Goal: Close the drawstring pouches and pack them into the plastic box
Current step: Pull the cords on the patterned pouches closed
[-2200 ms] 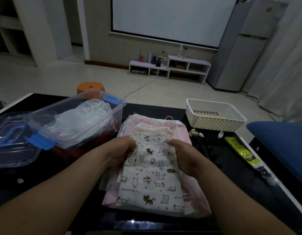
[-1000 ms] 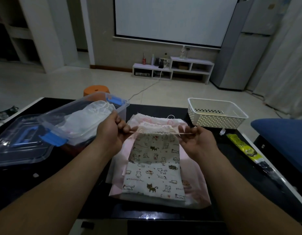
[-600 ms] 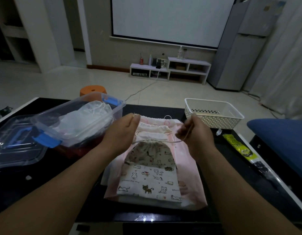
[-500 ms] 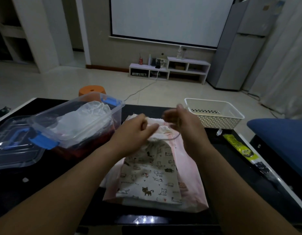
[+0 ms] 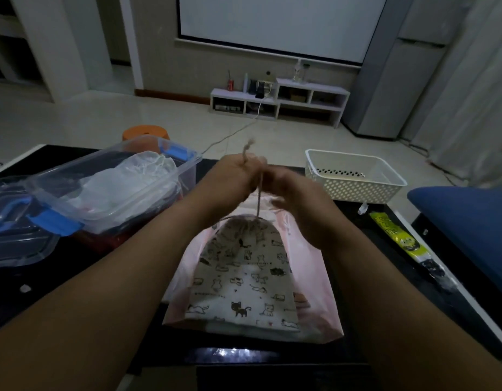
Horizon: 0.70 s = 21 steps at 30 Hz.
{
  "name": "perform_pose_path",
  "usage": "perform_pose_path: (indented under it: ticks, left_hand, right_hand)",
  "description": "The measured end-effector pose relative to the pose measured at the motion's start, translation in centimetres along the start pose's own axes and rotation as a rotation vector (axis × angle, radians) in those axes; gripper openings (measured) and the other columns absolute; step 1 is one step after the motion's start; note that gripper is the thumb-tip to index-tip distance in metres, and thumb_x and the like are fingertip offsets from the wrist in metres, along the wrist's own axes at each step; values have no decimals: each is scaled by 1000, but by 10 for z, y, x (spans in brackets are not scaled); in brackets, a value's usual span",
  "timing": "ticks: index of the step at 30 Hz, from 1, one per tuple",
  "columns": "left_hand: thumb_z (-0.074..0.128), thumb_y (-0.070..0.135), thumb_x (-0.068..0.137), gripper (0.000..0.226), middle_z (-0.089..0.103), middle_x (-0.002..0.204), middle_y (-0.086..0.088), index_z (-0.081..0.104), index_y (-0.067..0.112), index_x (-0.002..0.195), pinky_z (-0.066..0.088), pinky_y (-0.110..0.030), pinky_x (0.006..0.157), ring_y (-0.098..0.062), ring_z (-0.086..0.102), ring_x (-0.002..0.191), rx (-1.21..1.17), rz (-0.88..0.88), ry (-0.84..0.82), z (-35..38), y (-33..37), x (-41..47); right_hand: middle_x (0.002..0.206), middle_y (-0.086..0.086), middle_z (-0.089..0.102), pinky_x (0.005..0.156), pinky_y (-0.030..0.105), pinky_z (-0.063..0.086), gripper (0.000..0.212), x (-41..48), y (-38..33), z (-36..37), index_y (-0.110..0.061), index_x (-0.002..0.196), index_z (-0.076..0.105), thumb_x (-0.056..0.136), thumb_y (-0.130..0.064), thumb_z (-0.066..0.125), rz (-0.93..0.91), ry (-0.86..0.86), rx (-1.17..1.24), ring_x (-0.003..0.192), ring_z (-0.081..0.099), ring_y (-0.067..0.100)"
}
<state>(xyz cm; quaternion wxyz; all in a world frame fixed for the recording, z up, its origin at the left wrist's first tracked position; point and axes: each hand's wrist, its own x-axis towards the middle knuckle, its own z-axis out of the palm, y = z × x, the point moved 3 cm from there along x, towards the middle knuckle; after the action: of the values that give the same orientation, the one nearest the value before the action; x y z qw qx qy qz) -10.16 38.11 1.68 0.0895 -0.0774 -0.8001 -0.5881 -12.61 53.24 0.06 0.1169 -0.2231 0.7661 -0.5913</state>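
Dark glossy table (image 5: 32, 300) fills the lower frame. At its centre a cream cat-print drawstring pouch (image 5: 244, 280), neck cinched, lies on flat pink pouches (image 5: 314, 292). The left hand (image 5: 232, 179) grips its taut beige cord (image 5: 259, 198). The right hand (image 5: 297, 201) is blurred, so its grip is unclear. A clear blue-latched plastic box (image 5: 189, 176) sits at left.

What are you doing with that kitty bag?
A person is closing a cat-print pouch. The left hand grips its drawstring, pulled taut, and the mouth is gathered tight. The right hand beside it is blurred. The pouch lies on pink pouches, not yet in the plastic box.
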Motion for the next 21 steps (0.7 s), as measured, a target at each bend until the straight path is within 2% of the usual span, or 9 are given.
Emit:
perform_pose_path:
  ticks: [3, 6, 9, 11, 14, 17, 19, 21]
  left_hand:
    - [41, 33, 109, 41, 43, 58, 5, 48, 20, 71, 30, -26, 49, -10, 35, 49, -157, -75, 28, -11, -3, 3]
    - [42, 32, 109, 42, 39, 57, 3, 45, 21, 68, 25, -29, 49, -12, 30, 49, -247, -152, 63, -17, -10, 3]
    - [43, 36, 109, 43, 38, 57, 4, 46, 21, 68, 25, -30, 51, -12, 29, 49, -275, -188, 80, -19, -15, 2]
    - [47, 45, 107, 47, 37, 55, 5, 46, 21, 66, 26, -28, 48, -11, 29, 48, -266, -181, 91, -23, -14, 2]
    - [51, 49, 104, 44, 35, 55, 7, 44, 21, 71, 30, -23, 43, -10, 29, 47, -298, -170, 157, -36, -14, 6]
    - [43, 29, 105, 34, 29, 59, 4, 37, 23, 72, 21, -24, 44, -12, 22, 52, -513, -242, 228, -44, -23, 9]
    - [35, 21, 99, 27, 32, 63, 0, 35, 24, 72, 18, -28, 47, -14, 22, 55, -551, -270, 256, -44, -28, 11]
    - [33, 18, 96, 22, 37, 64, -1, 38, 21, 76, 20, -28, 46, -14, 25, 54, -538, -257, 250, -42, -30, 12]
  right_hand:
    - [121, -3, 75, 112, 50, 46, 30, -9, 15, 10, -19, 124, 72, 106, -17, 48, 72, -119, -113, 117, 68, 13]
    - [112, -2, 78, 111, 49, 48, 21, -15, 18, 20, -24, 114, 76, 105, -21, 57, 99, -101, -40, 113, 70, 13]
    - [107, 1, 79, 110, 51, 47, 18, -15, 21, 28, -24, 107, 78, 103, -29, 62, 126, -83, -9, 112, 70, 22]
    - [98, 4, 79, 103, 49, 52, 16, -13, 23, 30, -19, 100, 80, 101, -27, 66, 159, -25, -20, 105, 70, 27]
    - [84, 2, 78, 86, 37, 52, 14, -10, 27, 31, -14, 87, 78, 97, -16, 69, 230, 8, -71, 92, 69, 21]
    - [91, -3, 80, 85, 30, 49, 15, -8, 28, 33, -11, 81, 78, 94, -12, 72, 291, -43, -68, 96, 69, 10]
    - [101, -10, 80, 92, 29, 46, 19, -7, 26, 32, -11, 78, 79, 94, -14, 71, 296, -98, -76, 105, 67, 5]
    - [105, -12, 79, 102, 33, 45, 21, -6, 24, 32, -11, 76, 80, 95, -14, 71, 293, -157, -88, 111, 67, 7]
